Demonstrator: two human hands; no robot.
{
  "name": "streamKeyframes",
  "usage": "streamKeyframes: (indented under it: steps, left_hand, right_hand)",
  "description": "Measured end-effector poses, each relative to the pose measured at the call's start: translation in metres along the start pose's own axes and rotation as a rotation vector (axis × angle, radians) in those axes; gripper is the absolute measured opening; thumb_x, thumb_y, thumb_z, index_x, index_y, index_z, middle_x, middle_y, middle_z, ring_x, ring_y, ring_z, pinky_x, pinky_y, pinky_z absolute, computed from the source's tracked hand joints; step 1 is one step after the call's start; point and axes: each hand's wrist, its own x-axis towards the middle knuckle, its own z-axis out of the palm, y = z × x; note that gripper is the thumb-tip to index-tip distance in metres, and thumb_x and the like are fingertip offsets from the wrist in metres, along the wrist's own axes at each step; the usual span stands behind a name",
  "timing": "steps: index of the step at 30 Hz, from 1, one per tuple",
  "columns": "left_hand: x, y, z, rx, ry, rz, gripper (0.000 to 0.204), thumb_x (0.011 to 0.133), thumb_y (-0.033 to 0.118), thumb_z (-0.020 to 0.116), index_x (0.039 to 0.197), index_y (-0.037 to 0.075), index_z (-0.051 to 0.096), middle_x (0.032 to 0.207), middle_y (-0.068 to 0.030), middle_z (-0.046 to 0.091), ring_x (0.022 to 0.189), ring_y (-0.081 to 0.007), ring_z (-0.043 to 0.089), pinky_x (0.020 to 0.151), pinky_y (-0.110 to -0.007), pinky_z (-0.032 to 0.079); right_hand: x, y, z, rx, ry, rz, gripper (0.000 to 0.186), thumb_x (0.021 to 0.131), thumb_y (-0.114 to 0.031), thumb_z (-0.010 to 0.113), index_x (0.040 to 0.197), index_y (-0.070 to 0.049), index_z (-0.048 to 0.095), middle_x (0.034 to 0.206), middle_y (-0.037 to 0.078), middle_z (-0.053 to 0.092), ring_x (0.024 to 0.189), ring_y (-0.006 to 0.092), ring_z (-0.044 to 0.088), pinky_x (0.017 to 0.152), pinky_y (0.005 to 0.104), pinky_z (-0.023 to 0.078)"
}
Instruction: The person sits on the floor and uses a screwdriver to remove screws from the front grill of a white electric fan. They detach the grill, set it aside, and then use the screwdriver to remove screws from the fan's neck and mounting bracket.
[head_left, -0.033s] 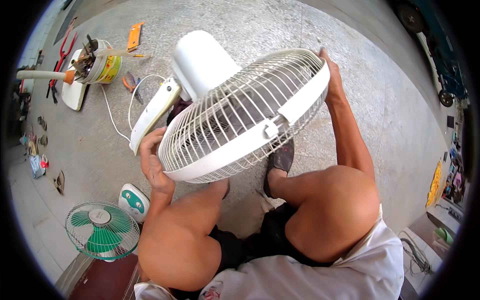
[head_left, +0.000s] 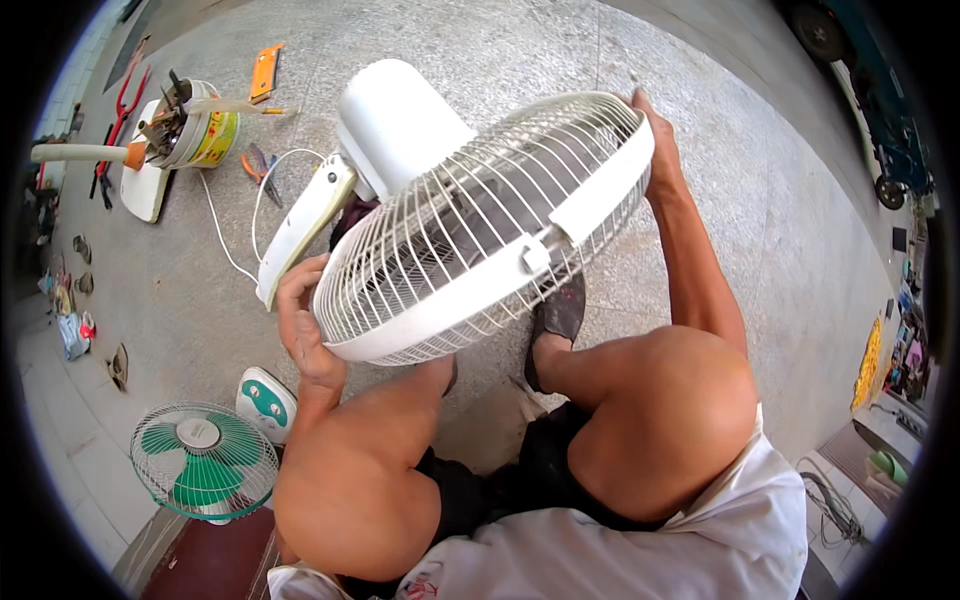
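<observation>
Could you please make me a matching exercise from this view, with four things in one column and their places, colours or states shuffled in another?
Column one:
1. white fan
2. green-bladed fan
3. pliers
4. bucket

Column two:
A. at the lower left of the view
B. white, with yellow on its side
C. held between the left hand and the right hand
D. lying on the floor near the bucket

Pairs: 1-C, 2-A, 3-D, 4-B.

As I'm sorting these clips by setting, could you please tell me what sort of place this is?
Probably an informal, open-air work spot: pliers lie near a stuffed bucket on rough paved ground, with a vehicle off to the right.
</observation>
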Motion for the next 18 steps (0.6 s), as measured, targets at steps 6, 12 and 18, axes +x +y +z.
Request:
streamKeyframes:
  steps: [6,12,18]
  left_hand:
    - [0.044,0.048,0.000,0.127,-0.157,-0.039,0.062,0.098,0.040,0.029,0.136,-0.008,0.041,0.135,-0.0216,0.050,0.125,-0.0278,0.049,0.108,-0.038,0.034]
    - [0.090,0.087,0.013,0.409,-0.364,0.136,0.073,0.096,0.055,0.035,0.137,-0.004,0.045,0.136,-0.0230,0.050,0.128,-0.0351,0.047,0.108,-0.041,0.032]
    - [0.130,0.134,0.048,0.572,-0.525,0.242,0.067,0.083,0.030,0.070,0.138,0.001,0.045,0.133,-0.0221,0.052,0.120,-0.0336,0.053,0.103,-0.039,0.039]
  right_hand:
    - [0.007,0.003,0.006,0.011,0.089,-0.034,0.056,0.096,-0.049,0.050,0.109,0.003,0.068,0.087,0.009,0.067,0.074,0.0140,0.060,0.065,0.0264,0.046]
    - [0.021,0.014,0.002,-0.048,0.081,-0.026,0.050,0.095,-0.050,0.052,0.076,-0.007,0.068,0.060,-0.003,0.053,0.052,0.0068,0.040,0.047,0.0244,0.029]
    - [0.012,0.007,-0.005,-0.108,0.069,-0.029,0.051,0.096,-0.050,0.051,0.071,-0.007,0.065,0.057,-0.004,0.047,0.051,0.0058,0.036,0.046,0.0246,0.026]
